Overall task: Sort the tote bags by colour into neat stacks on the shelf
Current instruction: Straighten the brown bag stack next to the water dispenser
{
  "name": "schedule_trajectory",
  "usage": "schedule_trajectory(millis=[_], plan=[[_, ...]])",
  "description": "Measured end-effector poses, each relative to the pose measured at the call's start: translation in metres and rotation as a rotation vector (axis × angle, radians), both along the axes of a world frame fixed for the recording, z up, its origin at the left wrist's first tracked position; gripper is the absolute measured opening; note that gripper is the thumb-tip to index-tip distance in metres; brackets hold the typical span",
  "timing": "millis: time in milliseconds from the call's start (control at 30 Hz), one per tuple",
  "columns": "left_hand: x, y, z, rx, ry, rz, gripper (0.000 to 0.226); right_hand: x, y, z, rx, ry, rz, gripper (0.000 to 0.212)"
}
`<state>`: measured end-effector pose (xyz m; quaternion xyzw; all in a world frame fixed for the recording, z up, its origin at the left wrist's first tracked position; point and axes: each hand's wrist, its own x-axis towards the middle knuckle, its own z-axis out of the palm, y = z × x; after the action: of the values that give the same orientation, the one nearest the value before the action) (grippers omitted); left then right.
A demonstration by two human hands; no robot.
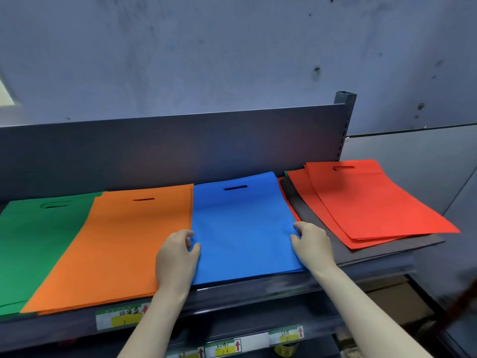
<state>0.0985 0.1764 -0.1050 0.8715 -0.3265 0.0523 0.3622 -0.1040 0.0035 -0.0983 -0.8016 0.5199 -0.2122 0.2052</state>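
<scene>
Your left hand (178, 257) and right hand (312, 246) bracket the blue stack (240, 223) at its two long edges, roughly halfway along; on each hand the fingers are curled narrow and the thumb lies on the top bag, pinching the edge. This two-sided hold appears intended to square the bags against one another; pressure from both edges aligns thin, limp fabric better than a push from one side.

The blue stack lies flat on the shelf (258, 289), handle slots toward the back panel (180, 151); its left edge touches the orange stack (116, 249), which in turn overlaps the green stack (38, 241). These three stacks read as sorted.

Just beside the blue stack on the right lies an unsorted pile: red bags (374, 202) fanned askew on dark grey bags (387, 250); a sliver of green shows at its rear corner. Judge the task as well advanced but incomplete; this pile needs separating by colour.

Caution: the right hand rests where the blue edge meets the pile; lift only blue fabric. A price label (121, 315) sits on the shelf's front rail.
</scene>
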Motion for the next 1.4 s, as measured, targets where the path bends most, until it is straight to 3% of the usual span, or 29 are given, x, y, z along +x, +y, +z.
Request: schedule_trajectory(millis=[100, 200, 267, 467, 667, 800, 967, 1167, 1300, 1400], plan=[[-0.001, -0.001, 0.004, 0.07, -0.047, 0.013, 0.023, -0.021, -0.011, 0.017, 0.056, -0.136, 0.06, 0.041], [-0.004, -0.006, 0.016, 0.13, -0.135, 0.053, 0.024, -0.057, -0.02, 0.037, -0.05, -0.25, 0.053, 0.034], [-0.016, -0.016, 0.028, 0.063, -0.156, 0.024, 0.023, -0.079, -0.024, 0.046, -0.072, -0.257, 0.08, 0.031], [-0.098, -0.064, 0.044, -0.069, -0.17, -0.272, 0.018, -0.107, -0.027, 0.037, -0.088, -0.184, 0.226, 0.03], [-0.159, -0.1, 0.025, -0.045, -0.061, -0.508, 0.019, -0.116, -0.026, 0.018, -0.146, 0.04, 0.46, 0.034], [-0.177, -0.118, 0.01, -0.025, 0.036, -0.56, 0.017, -0.118, -0.026, 0.006, -0.205, 0.097, 0.552, 0.049], [-0.18, -0.122, -0.005, -0.048, 0.133, -0.491, 0.02, -0.12, -0.034, -0.008, -0.374, -0.066, 0.478, 0.036], [-0.173, -0.124, 0.005, -0.124, 0.352, -0.45, 0.023, -0.117, -0.043, 0.003, -0.184, -0.44, 0.272, 0.02], [-0.17, -0.133, 0.018, -0.178, 0.546, -0.436, 0.026, -0.116, -0.044, 0.007, -0.154, -0.526, 0.227, 0.019], [-0.168, -0.137, 0.026, -0.211, 0.562, -0.413, 0.026, -0.117, -0.045, 0.006, -0.116, -0.547, 0.229, 0.019]])
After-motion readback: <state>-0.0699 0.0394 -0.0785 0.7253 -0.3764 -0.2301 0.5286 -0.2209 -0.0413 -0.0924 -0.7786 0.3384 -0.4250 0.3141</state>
